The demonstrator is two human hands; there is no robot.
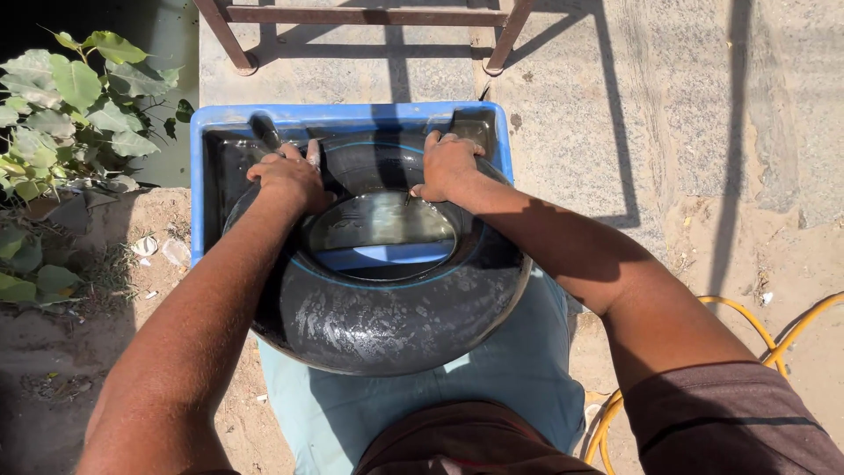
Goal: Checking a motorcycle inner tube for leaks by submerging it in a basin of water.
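Note:
A wet black rubber inner tube [387, 308] lies tilted in a blue plastic tub [352, 117] filled with water. Its far half is pushed under the water; the near half rises out over the tub's front edge above my lap. My left hand [288, 176] presses down on the tube's far left part, fingers wrapped over it. On the far right part rests my right hand [447, 164], gripping the rubber the same way. A thin blue line runs around the tube's inner ring.
A rusty metal frame [369, 16] stands on the stone paving beyond the tub. Green leafy plants [61, 105] grow at the left over bare soil. A yellow hose [774, 343] curls on the sandy ground at the right.

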